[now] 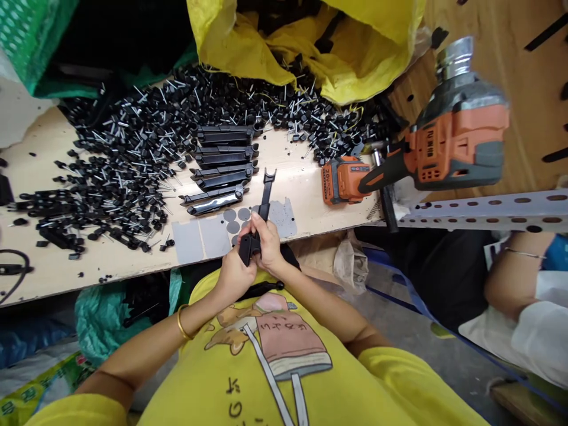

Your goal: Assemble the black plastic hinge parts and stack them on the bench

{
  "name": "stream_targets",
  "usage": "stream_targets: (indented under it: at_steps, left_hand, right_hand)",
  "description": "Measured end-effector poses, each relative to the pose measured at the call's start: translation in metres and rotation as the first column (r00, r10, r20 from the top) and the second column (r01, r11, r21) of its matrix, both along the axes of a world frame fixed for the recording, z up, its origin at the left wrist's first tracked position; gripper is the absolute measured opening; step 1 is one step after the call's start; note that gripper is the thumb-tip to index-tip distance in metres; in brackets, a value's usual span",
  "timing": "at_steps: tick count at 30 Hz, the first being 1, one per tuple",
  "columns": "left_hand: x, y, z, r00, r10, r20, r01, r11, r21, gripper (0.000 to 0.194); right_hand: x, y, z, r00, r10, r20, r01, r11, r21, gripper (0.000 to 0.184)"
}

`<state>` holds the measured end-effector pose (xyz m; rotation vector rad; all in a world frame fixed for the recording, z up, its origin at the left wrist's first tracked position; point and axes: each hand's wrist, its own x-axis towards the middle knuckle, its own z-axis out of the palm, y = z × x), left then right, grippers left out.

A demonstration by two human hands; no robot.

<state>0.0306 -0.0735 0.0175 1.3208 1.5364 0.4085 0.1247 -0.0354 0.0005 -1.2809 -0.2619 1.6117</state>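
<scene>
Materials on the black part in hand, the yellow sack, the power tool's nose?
Black part: likely moulded plastic, dark satin finish; even colour, soft highlights. Coated metal not ruled out.
Yellow sack: probably woven plastic, slight sheen; sharp creases, loose yellow threads below its edge.
Tool nose: looks like metal, bright silver; hard reflections. Can't tell which metal.

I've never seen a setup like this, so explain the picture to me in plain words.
No robot here: one camera worn on a person's head looks forward and down at two bare hands. The left hand and right hand together hold a long black part. On the bench lie a heap of small pinned black pieces, a row of slim black parts and flat grey patches. An orange power tool sits to the right; a yellow sack is beyond the heap.
</scene>
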Motion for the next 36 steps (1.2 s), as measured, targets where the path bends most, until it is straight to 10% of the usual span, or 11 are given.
stream_targets:
  at_steps: [15,19,23,26,29,32,36]
  left_hand:
    - [-0.007,0.041,-0.011,0.912,-0.389,-0.132,0.391,0.92,-0.012,0.016]
    - [-0.02,0.082,-0.021,0.716,-0.59,-0.373,0.635,0.773,-0.003,0.014]
    - [-0.026,0.086,-0.017,0.589,-0.529,-0.611,0.689,0.724,0.038,0.027]
    - [-0.024,0.07,-0.017,0.63,-0.399,-0.666,0.669,0.715,0.204,0.034]
    - [-0.025,0.059,-0.029,0.716,-0.357,-0.6,0.636,0.686,0.352,0.034]
    - [-0.029,0.057,-0.046,0.752,-0.372,-0.544,0.624,0.667,0.406,0.034]
    - [-0.034,0.059,-0.054,0.734,-0.387,-0.558,0.648,0.642,0.409,0.035]
  right_hand:
    - [-0.003,0.001,-0.016,0.971,-0.231,0.062,0.228,0.972,0.051,0.039]
    - [0.038,-0.005,-0.03,0.966,0.15,0.209,-0.15,0.989,-0.018,0.04]
    - [0.089,-0.016,-0.019,0.661,0.512,0.548,-0.547,0.829,-0.116,0.036]
    - [0.097,-0.011,-0.01,0.334,0.238,0.912,-0.621,0.783,0.023,0.018]
    - [0.083,0.003,-0.018,0.105,0.091,0.99,-0.82,0.572,0.035,0.034]
    - [0.067,0.016,-0.038,0.009,0.113,0.994,-0.897,0.439,-0.042,0.043]
    - [0.067,0.023,-0.055,0.017,0.126,0.992,-0.914,0.405,-0.036,0.037]
